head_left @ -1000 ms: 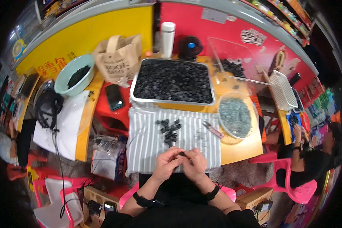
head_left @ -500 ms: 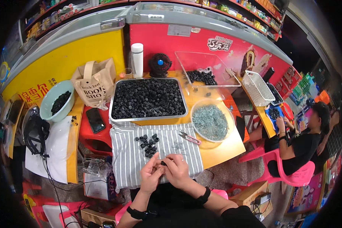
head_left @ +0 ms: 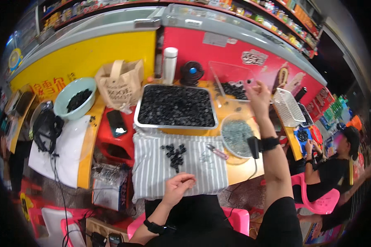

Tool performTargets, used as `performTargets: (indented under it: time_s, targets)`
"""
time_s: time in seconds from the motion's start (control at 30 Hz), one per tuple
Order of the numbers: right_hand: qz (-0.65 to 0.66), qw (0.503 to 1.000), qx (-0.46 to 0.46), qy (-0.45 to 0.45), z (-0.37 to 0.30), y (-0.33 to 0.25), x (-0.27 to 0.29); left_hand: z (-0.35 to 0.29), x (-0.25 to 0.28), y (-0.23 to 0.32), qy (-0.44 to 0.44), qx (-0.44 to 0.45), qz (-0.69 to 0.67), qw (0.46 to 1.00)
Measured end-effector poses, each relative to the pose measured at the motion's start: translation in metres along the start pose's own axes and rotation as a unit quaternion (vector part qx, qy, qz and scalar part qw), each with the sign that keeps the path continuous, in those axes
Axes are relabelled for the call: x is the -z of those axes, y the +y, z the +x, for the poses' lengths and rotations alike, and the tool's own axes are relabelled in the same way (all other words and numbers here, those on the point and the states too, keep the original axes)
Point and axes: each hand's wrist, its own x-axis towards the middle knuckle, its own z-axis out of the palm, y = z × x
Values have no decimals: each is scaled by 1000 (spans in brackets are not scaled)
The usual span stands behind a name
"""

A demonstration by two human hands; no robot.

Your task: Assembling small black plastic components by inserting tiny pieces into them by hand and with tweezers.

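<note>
My right hand [head_left: 259, 99] is stretched out over the near right side of a clear plastic bin [head_left: 212, 75]. At its fingertips is a small black round part [head_left: 248, 81], a little blurred. My left hand [head_left: 179, 187] hovers over the near edge of a striped grey cloth [head_left: 152, 173], its fingers curled in towards the thumb; whatever they may hold is hidden. Loose black parts [head_left: 175, 156] lie in a small cluster on the cloth. To their right are thread snips [head_left: 217, 151] with pink handles and a few thin clear pieces [head_left: 206, 157].
A metal tray [head_left: 173, 126] heaped with black parts stands behind the cloth. Right of it is a round tub [head_left: 224, 138] of thin greenish pieces. A white bottle [head_left: 170, 68], black fan [head_left: 191, 73], paper bag [head_left: 121, 82] and phone [head_left: 116, 122] stand around. Another person [head_left: 332, 164] sits right.
My hands have parted. The right one has swung up and far to the right with a black part, over the clear bin; the left stays near the cloth's edge. The view has shifted.
</note>
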Motion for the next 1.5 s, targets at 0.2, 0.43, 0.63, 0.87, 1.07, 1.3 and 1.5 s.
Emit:
performTargets:
  time_s: [0.2,0.43,0.63,0.87,1.07,1.3,1.5]
  targets:
    - [31,918,-53,-393,-155,-68,-23,-13,21,21,64,-18,109,992]
    - [-11,887,33,-461,-240,-118,-58,-13,32,37,268,-51,88,958]
    - [-50,892,77,-443,-247,-113,-72,-14,31,31,247,-26,104,963]
    - [12,910,60,-410,-257,-106,-39,-10,24,30,212,9,122,970]
    - [163,926,-26,-340,-258,-120,-32,-1,15,26,188,17,125,974]
    - [194,931,44,-308,-261,-117,-25,4,23,32,100,95,-59,989]
    - [49,953,52,-293,-247,-85,5,14,22,22,80,83,-176,978]
